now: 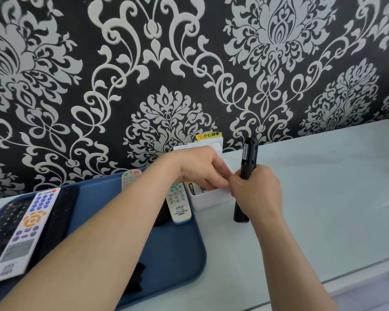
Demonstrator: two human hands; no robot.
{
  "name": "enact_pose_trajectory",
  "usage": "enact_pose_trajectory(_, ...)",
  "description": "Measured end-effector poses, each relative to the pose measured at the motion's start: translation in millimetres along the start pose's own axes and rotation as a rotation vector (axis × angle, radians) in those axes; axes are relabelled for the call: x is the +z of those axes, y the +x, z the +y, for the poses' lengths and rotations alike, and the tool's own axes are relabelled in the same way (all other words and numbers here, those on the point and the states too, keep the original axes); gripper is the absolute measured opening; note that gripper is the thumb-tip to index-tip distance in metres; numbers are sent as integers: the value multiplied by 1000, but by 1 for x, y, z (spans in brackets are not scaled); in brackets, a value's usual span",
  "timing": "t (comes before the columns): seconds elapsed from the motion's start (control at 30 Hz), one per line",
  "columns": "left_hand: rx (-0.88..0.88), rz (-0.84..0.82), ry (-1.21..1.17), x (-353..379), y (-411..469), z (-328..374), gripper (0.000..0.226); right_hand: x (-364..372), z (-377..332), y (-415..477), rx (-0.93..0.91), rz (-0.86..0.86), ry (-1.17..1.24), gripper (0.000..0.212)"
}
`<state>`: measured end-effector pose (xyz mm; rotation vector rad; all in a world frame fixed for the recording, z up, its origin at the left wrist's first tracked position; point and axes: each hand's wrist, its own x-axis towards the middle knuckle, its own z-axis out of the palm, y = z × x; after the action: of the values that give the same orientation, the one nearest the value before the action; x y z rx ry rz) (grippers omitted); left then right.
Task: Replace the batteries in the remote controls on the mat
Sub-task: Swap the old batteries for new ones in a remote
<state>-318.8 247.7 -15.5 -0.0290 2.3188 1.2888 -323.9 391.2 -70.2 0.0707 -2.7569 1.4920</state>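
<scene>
- My right hand [255,194] is wrapped around the middle of a slim black remote [245,176], holding it nearly upright above the pale table [323,187], just to the right of the blue mat [166,254].
- My left hand [202,169] is curled over the white box [211,202] of batteries; its fingertips [222,184] are pinched close together next to the remote, but I cannot tell whether they hold a battery.
- The remote looks light and rigid, with a smooth plastic shell that I judge could slip, so a mid-body wrap like this one suits it, leaving the battery end free.
- Any battery cover would be thin and likely to snap if forced; I would slide it with a thumb, not pry.
- Other remotes lie on the mat: a white one with blue and orange buttons [25,232] at left, and a white one with green buttons [179,205] by the box.
</scene>
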Motion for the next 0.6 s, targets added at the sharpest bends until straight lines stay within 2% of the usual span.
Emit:
enact_pose_trajectory(0.17, 47, 177, -9, 1, -6, -5, 20, -1, -2, -1, 12, -1, 45, 8)
enact_pose_trajectory(0.27, 85, 334, -90, -2, -17, -6, 17, -3, -3, -3, 24, -1, 48, 12)
enact_pose_trajectory(0.37, 121, 423, -201, -2, -34, -11, 16, -6, -8, -6, 29, -4, 66, 17)
enact_pose_trajectory(0.53, 190, 520, -422, 4, -64, -20, 18, -11, -17, -14, -81, 107, 46, 31)
enact_pose_trajectory(0.6, 221, 559, -510, 7, -77, -23, 18, -15, -24, -19, -159, 165, 109, 36)
